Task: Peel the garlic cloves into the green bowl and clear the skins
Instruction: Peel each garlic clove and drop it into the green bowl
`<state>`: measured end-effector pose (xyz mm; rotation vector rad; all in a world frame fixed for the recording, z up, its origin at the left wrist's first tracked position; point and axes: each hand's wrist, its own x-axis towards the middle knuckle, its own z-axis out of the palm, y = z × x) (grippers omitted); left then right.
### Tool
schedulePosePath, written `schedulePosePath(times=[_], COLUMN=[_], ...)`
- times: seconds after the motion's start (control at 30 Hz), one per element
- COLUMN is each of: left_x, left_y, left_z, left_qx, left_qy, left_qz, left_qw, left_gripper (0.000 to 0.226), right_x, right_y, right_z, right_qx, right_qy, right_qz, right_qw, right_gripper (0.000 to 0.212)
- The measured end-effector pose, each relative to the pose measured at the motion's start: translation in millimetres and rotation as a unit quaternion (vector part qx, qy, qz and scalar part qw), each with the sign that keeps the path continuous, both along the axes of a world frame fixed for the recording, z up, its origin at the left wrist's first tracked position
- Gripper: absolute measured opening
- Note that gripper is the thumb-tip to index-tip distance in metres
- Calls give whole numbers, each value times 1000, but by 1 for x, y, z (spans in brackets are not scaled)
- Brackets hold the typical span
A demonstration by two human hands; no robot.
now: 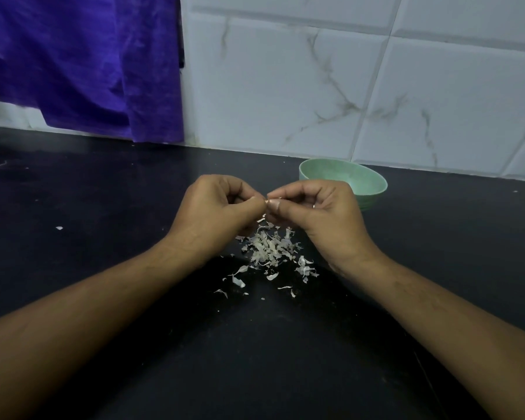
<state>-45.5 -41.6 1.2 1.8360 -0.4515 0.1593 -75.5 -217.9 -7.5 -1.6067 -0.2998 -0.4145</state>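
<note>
Centre of frame: left hand and right hand raised just above the desk, fingertips meeting. Both closed narrow, fingers curled, pinching one garlic clove between them. Only a pale sliver of it visible, the rest hidden by thumbs and fingers. One thin ring on a finger of the right hand.

Surface: black matte desk, speckled with pale dust, filling the lower two thirds of the frame. Behind it, a white tiled wall with grey marble veining and wide grout lines. Upper left: one purple cloth hanging down, its hem close to the desk's back edge.

Counts: two hands, bare forearms entering from both lower corners. One green bowl, right of centre, behind the right hand, near the wall, its near side hidden by the knuckles. One loose heap of garlic skins directly under the hands, thinning to scattered flakes toward the bottom of the frame. One stray flake well apart at left.
</note>
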Motion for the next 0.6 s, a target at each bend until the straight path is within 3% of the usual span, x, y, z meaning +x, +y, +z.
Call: schedulePosePath(times=[0.1, 0.37, 0.6], left_x=[2, 4, 1], left_y=[2, 3, 1], left_z=[1, 3, 5], left_qx=[-31, -41, -66], left_qy=[3, 11, 53], left_qz=[-29, -52, -62], left_qw=[999, 998, 994], left_gripper=[28, 13, 18], right_x=[-1, -1, -2], right_y=[-4, -7, -6], right_z=[3, 5, 3], right_qx=[47, 101, 26], right_qy=[34, 71, 19], right_qz=[23, 56, 23], right_qw=[998, 991, 999], right_gripper=[12, 15, 11])
